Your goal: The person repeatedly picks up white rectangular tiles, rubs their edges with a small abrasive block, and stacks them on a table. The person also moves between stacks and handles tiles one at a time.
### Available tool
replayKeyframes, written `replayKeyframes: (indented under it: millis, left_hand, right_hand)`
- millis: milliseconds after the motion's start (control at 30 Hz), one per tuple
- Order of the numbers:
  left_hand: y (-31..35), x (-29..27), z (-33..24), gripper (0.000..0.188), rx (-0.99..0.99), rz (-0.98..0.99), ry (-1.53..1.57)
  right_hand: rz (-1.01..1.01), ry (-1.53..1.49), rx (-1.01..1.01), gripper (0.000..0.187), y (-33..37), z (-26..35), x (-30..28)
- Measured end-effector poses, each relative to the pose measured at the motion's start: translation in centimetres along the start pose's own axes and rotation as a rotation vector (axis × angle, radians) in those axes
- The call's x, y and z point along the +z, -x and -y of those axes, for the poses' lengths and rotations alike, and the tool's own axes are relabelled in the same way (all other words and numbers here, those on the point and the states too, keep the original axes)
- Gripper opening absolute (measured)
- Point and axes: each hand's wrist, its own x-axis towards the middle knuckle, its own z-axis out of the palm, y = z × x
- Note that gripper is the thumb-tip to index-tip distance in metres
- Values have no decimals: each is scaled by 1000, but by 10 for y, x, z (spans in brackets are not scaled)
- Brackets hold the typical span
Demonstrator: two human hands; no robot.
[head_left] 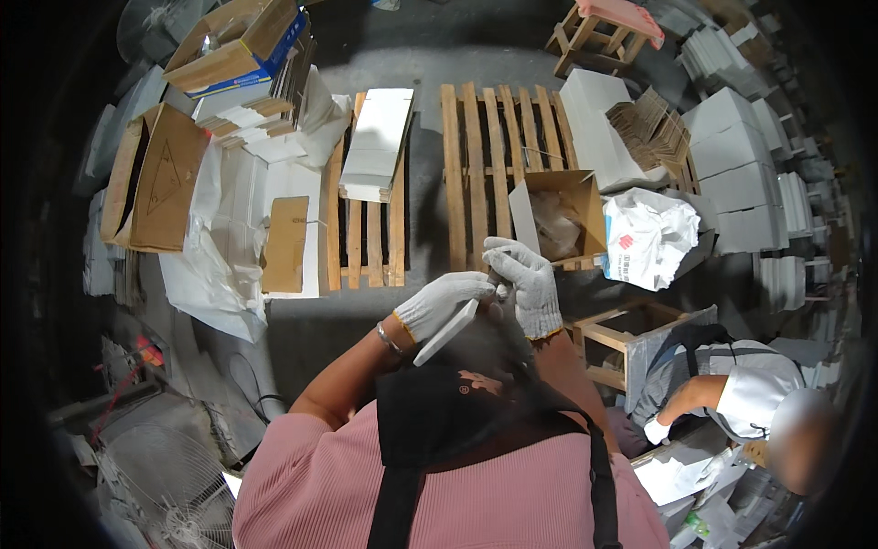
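In front of my chest both hands are close together, in white knitted gloves with yellow-edged cuffs. My left hand [446, 306] is closed, and a thin white flat piece [445, 335], seen nearly edge-on, slants down toward me from under its fingers. Right beside it, my right hand [527, 285] has its fingers bent in a pinch. A small dark thing [495, 275] shows at the fingertips, too small to name. The gloves hide where the fingers meet.
Ahead stand two wooden pallets [476, 151], the left one bearing stacked white boxes [377, 137]. An open carton [593, 201] and a white sack [651, 236] stand right. Brown cartons [169, 178] are at left. A co-worker [722, 380] bends at lower right; a fan [174, 485] is lower left.
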Motion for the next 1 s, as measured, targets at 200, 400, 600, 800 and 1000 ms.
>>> replayKeyframes:
  millis: [200, 400, 600, 800, 1000]
  left_hand:
    - [-5, -37, -26, 32, -117, -126, 68]
    - [-30, -69, -34, 33, -207, -328, 196]
    - [-83, -107, -53, 30, -208, -409, 142]
    - [-202, -154, -107, 26, -316, -579, 177]
    - [-304, -144, -235, 32, -331, -465, 183]
  right_hand:
    - [18, -47, -1, 28, -44, 3, 35]
    - [77, 19, -19, 21, -103, 8, 49]
    - [-40, 39, -220, 22, -214, 48, 15]
    - [187, 96, -202, 30, -315, 67, -14]
    - [316, 41, 78, 32, -371, 177, -19]
